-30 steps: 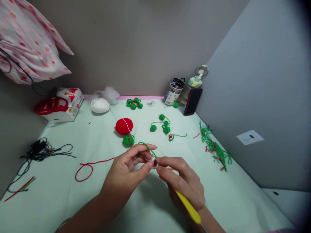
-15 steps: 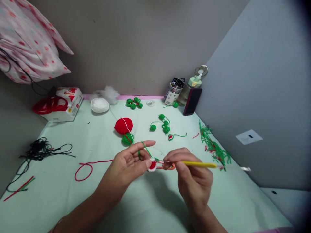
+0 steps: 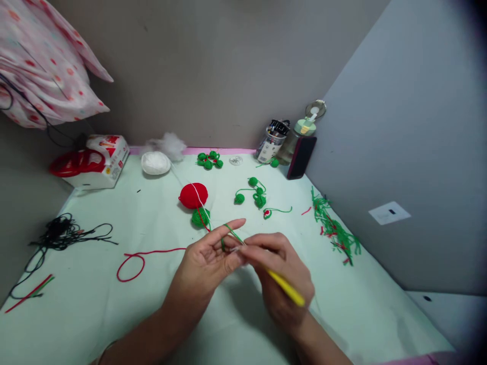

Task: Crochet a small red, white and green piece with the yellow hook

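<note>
My left hand [image 3: 213, 256] pinches a small crochet piece [image 3: 236, 249] between thumb and fingers; most of it is hidden now, only a whitish edge shows. Green yarn [image 3: 235, 234] loops over its raised index finger and runs down to the piece. My right hand [image 3: 283, 274] is closed round a crochet hook [image 3: 287, 288] with a yellow handle, which slants down to the right. The hook's tip meets the yarn close to my left fingertips. Beyond my hands lie a red yarn ball [image 3: 194, 195], a green yarn ball [image 3: 200, 217] and a white yarn ball [image 3: 155, 162].
Green crocheted balls [image 3: 259, 201] and a small red-white-green piece [image 3: 267, 214] lie ahead. Yarn scraps [image 3: 337, 230] are heaped at right, black cord [image 3: 59, 233] at left. A phone [image 3: 302, 158], bottle [image 3: 304, 129], pen cup [image 3: 271, 144] and box [image 3: 114, 162] stand at the back.
My right hand has moved left against my left fingers. The hook has swung from nearly level to slanting downward, and the red-and-white crochet piece has become mostly hidden.
</note>
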A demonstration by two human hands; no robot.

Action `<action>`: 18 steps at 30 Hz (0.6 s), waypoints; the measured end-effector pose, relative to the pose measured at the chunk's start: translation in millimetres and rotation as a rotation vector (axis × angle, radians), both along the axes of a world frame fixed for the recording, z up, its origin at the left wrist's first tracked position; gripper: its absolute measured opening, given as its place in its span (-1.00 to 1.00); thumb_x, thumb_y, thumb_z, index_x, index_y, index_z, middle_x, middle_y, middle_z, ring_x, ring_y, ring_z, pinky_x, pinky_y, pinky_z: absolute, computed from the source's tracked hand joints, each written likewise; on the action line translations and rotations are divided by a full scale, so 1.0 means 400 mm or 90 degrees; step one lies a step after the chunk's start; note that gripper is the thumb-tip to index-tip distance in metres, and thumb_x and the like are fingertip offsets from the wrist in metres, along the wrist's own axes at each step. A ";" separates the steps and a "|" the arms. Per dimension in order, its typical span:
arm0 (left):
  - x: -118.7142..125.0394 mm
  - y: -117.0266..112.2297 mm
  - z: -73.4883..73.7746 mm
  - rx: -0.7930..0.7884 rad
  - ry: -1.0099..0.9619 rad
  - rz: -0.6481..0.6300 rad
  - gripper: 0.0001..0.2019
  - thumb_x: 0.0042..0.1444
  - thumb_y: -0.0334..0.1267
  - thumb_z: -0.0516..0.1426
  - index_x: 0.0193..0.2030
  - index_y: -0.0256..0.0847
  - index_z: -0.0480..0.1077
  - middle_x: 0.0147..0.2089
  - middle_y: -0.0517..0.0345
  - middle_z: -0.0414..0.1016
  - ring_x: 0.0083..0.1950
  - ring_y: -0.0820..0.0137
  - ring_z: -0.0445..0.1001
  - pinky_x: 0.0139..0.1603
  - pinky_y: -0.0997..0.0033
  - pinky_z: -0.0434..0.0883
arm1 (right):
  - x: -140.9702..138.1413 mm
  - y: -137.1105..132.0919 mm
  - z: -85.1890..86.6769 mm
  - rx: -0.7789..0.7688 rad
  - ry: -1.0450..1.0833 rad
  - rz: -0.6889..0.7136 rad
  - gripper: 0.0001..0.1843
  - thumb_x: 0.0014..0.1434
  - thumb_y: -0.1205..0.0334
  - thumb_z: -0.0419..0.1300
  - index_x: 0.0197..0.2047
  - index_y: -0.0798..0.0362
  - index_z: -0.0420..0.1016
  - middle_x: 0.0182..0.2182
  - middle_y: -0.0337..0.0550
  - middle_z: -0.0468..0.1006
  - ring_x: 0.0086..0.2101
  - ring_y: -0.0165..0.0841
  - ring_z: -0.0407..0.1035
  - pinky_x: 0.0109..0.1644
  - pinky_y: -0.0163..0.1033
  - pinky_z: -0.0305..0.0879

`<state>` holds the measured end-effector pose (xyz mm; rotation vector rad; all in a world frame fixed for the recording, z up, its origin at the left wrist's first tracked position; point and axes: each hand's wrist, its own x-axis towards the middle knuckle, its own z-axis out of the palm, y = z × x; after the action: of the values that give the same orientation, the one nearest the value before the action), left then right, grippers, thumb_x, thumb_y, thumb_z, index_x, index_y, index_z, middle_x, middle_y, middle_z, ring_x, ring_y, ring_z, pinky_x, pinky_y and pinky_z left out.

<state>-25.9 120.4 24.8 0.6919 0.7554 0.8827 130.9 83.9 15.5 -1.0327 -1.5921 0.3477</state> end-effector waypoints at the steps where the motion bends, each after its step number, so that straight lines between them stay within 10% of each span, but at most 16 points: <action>1: 0.002 0.001 -0.001 -0.026 -0.029 -0.012 -0.51 0.04 -0.19 0.48 0.15 -0.03 0.63 -0.27 0.22 0.53 -0.17 0.40 0.49 0.00 0.37 0.45 | 0.000 -0.003 -0.002 0.029 -0.051 -0.019 -0.60 0.34 0.45 0.26 0.10 -0.19 0.69 -0.14 -0.06 0.69 -0.18 -0.26 0.59 -0.26 -0.20 0.56; 9: -0.009 0.016 0.013 -0.079 -0.061 -0.015 -0.77 0.07 -0.25 0.46 -0.10 -0.12 0.72 -0.39 0.23 0.49 -0.30 0.50 0.41 -0.09 0.49 0.39 | 0.021 0.030 0.008 -0.122 0.350 0.082 -0.83 0.40 0.26 0.24 -0.15 -0.07 0.70 -0.36 -0.19 0.59 -0.45 -0.39 0.45 -0.41 -0.27 0.47; 18: -0.007 0.004 0.007 -0.005 0.012 -0.024 -0.62 0.06 -0.24 0.47 0.05 0.07 0.68 -0.23 0.22 0.49 -0.09 0.37 0.46 0.10 0.31 0.39 | 0.015 0.032 -0.002 -0.183 0.357 0.152 -0.86 0.38 0.22 0.30 -0.13 -0.10 0.73 -0.20 -0.16 0.72 -0.27 -0.37 0.55 -0.24 -0.29 0.51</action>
<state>-28.6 122.2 27.5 0.7067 0.7598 0.8401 137.0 96.5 14.7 -0.8543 -1.1706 0.9635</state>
